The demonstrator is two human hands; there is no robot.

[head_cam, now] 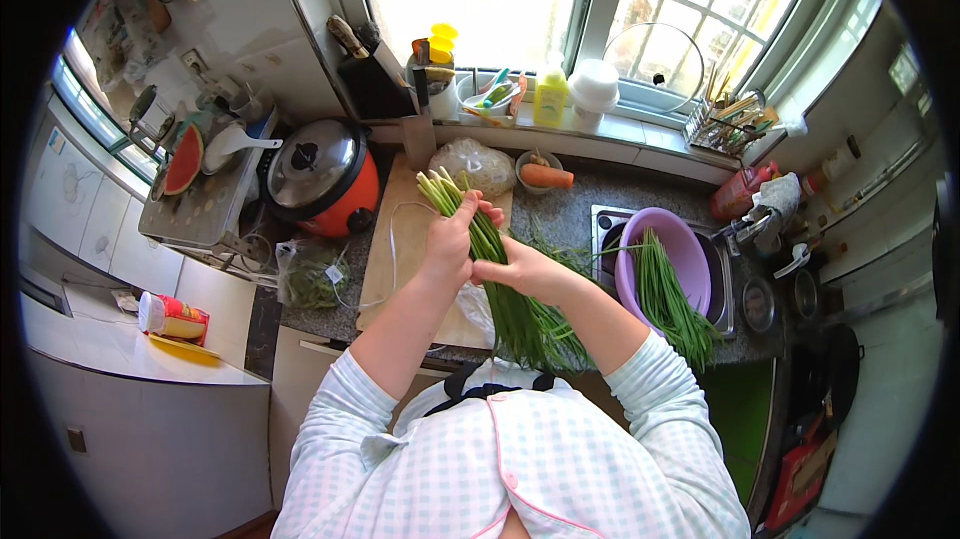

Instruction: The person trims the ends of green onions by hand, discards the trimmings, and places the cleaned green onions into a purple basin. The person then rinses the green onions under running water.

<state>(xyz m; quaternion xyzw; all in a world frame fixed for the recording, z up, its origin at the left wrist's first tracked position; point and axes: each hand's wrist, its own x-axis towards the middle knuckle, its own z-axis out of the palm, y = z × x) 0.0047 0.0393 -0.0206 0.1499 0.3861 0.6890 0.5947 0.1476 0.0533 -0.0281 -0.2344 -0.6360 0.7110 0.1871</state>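
Note:
A thick bunch of Chinese chives (pixel 491 246) is held between both hands above a wooden cutting board (pixel 382 261). My left hand (pixel 452 235) grips it near the pale stem ends, which point up and left. My right hand (pixel 517 265) clasps the bunch a little lower, and the green leaves hang toward my body. More chives lie on the counter under and beside my right forearm. Another bunch of chives (pixel 664 291) rests in a purple plastic basin (pixel 697 269) in the sink, its leaves draping over the near rim.
Behind the board are a cleaver (pixel 418 140), a plastic bag of pale food (pixel 476 164) and a bowl with a carrot (pixel 546 176). An orange-red rice cooker (pixel 322 179) and a bag of greens (pixel 311 276) stand left. The faucet (pixel 750 224) is at right.

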